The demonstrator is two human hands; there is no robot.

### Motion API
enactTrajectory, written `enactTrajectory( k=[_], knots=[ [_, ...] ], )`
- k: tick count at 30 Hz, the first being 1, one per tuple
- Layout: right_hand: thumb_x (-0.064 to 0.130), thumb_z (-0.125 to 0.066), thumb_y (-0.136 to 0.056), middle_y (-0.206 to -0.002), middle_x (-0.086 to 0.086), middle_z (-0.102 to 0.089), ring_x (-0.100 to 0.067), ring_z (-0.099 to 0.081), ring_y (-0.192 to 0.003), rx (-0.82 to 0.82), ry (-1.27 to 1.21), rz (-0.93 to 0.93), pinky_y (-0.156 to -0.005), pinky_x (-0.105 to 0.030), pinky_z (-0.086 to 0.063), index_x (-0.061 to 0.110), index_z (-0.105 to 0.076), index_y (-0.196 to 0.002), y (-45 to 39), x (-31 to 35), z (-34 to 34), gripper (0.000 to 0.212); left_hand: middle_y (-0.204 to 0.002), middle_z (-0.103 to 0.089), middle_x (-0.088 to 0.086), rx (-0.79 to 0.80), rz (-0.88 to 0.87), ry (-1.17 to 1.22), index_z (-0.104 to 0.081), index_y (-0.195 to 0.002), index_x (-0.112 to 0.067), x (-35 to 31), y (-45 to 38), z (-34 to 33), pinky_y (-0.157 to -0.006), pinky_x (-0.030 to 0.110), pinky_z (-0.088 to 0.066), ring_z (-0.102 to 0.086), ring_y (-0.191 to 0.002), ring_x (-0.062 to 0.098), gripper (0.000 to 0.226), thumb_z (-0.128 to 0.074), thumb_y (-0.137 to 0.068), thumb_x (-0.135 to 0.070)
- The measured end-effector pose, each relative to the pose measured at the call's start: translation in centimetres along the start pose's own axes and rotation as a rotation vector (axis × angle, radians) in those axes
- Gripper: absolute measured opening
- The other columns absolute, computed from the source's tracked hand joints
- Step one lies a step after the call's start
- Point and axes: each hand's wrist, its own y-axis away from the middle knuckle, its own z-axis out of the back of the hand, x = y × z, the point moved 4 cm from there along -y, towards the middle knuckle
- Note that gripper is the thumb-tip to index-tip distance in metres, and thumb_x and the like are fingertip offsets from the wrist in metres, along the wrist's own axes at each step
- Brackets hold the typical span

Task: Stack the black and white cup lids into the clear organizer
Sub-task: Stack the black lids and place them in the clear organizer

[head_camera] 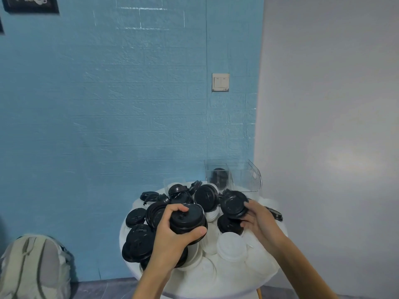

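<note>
Hands are both busy gathering: the left hand (172, 231) is gripping a short stack of black lids (187, 220), fingers curled over its top and thumb clamped on its lower rim, while the right hand (258, 220) is pinching a single black lid (234, 205) by its edge, tilted up off the pile. This looks like the collecting step, with black lids being nested into one stack before going into the clear organizer (235, 178). That organizer is standing at the far edge of the round white surface (194, 285), beyond the right hand, and a dark stack is already showing through its left compartment. Loose black lids are lying heaped in front of the organizer, and white lids (232, 244) are piled nearer the person. The next move probably calls for seating the single lid squarely onto the held stack, rims aligned. Left of the organizer, high on the blue wall, a framed sign (30, 4) is showing letters like "IDE", cut off.
</note>
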Motion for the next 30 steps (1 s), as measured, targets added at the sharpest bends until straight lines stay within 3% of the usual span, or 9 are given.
enactTrajectory(
  k=[4, 6, 8, 11, 14, 16, 21, 25, 30],
  knots=[
    [0.013, -0.054, -0.097, -0.089, -0.012, -0.07, -0.02, -0.061, -0.07, 0.153, -0.176, -0.08, -0.059, -0.029, -0.043, 0.004, -0.062, -0.116, 1.4, 2.4, -3.5, 0.022, -0.094, -0.068, -0.024, 0.025, 0.005, 0.001, -0.062, -0.106, -0.017, -0.1, -0.3, -0.7, -0.072, 0.013, -0.052, -0.067, -0.085, 0.0, 0.056, -0.091, -0.063, 0.003],
    [0.016, -0.062, -0.093, -0.084, -0.008, -0.067, -0.015, -0.056, -0.062, 0.289, -0.123, -0.12, -0.051, -0.024, -0.041, 0.004, -0.062, -0.114, 2.1, 2.8, -5.6, 0.024, -0.092, -0.07, -0.021, 0.039, 0.012, 0.01, -0.061, -0.105, -0.017, -0.1, -0.4, -1.1, -0.073, 0.013, -0.052, -0.068, -0.082, 0.0, 0.055, -0.09, -0.063, 0.005],
    [0.019, -0.066, -0.092, -0.089, -0.009, -0.069, -0.015, -0.058, -0.068, 0.344, 0.052, -0.118, -0.054, -0.023, -0.044, 0.006, -0.068, -0.115, 2.2, 2.6, -6.9, 0.027, -0.092, -0.072, -0.014, 0.053, 0.02, 0.012, -0.061, -0.104, -0.02, 0.0, -0.5, -1.4, -0.075, 0.017, -0.054, -0.069, -0.082, 0.003, 0.056, -0.091, -0.063, 0.004],
    [0.03, -0.068, -0.092, -0.091, -0.009, -0.068, -0.017, -0.056, -0.073, 0.312, 0.269, -0.078, -0.06, -0.024, -0.043, 0.014, -0.075, -0.114, 1.9, 1.9, -7.8, 0.028, -0.099, -0.073, -0.002, 0.068, 0.036, 0.006, -0.058, -0.11, -0.024, 0.4, -0.6, -1.6, -0.076, 0.019, -0.055, -0.071, -0.089, 0.007, 0.065, -0.095, -0.061, -0.001],
    [0.033, -0.067, -0.094, -0.078, -0.002, -0.065, -0.012, -0.052, -0.063, 0.247, 0.395, -0.041, -0.058, -0.023, -0.044, 0.018, -0.077, -0.107, 1.9, 1.7, -8.5, 0.022, -0.111, -0.067, 0.0, 0.069, 0.046, 0.013, -0.05, -0.118, -0.026, 0.3, -0.7, -1.7, -0.074, 0.01, -0.051, -0.068, -0.089, -0.003, 0.075, -0.093, -0.063, 0.001],
    [0.033, -0.063, -0.097, -0.082, 0.001, -0.069, -0.011, -0.055, -0.069, 0.206, 0.469, -0.023, -0.062, -0.022, -0.047, 0.024, -0.077, -0.105, 2.0, 1.7, -8.9, 0.018, -0.116, -0.063, -0.001, 0.078, 0.055, 0.016, -0.045, -0.12, -0.03, 0.3, -0.8, -1.8, -0.073, 0.009, -0.051, -0.066, -0.09, -0.007, 0.08, -0.093, -0.063, 0.0],
    [0.032, -0.063, -0.096, -0.1, -0.003, -0.073, -0.008, -0.064, -0.079, 0.209, 0.553, 0.022, -0.069, -0.023, -0.049, 0.026, -0.071, -0.104, 2.6, 2.3, -10.2, 0.013, -0.122, -0.064, 0.001, 0.067, 0.036, 0.035, -0.037, -0.132, -0.039, 0.6, -1.1, -1.7, -0.09, 0.025, -0.056, -0.071, -0.1, 0.006, 0.099, -0.093, -0.062, 0.003],
    [0.028, -0.06, -0.098, -0.092, 0.007, -0.072, -0.004, -0.069, -0.08, 0.218, 0.532, 0.057, -0.059, -0.016, -0.049, 0.029, -0.066, -0.111, 2.8, 2.6, -10.8, 0.014, -0.119, -0.07, -0.002, 0.109, 0.002, 0.042, -0.047, -0.133, -0.037, -0.2, -1.0, -2.2, -0.084, 0.02, -0.056, -0.071, -0.104, 0.007, 0.09, -0.089, -0.066, 0.006],
    [0.019, -0.061, -0.098, -0.103, -0.001, -0.077, -0.014, -0.073, -0.098, 0.217, 0.412, 0.069, -0.084, -0.024, -0.058, 0.022, -0.074, -0.111, 2.7, 2.4, -10.8, 0.018, -0.114, -0.072, -0.004, 0.077, -0.006, 0.051, -0.054, -0.13, -0.031, -0.9, -1.0, -2.4, -0.078, 0.016, -0.055, -0.071, -0.099, 0.004, 0.081, -0.091, -0.066, 0.003]
  ],
)
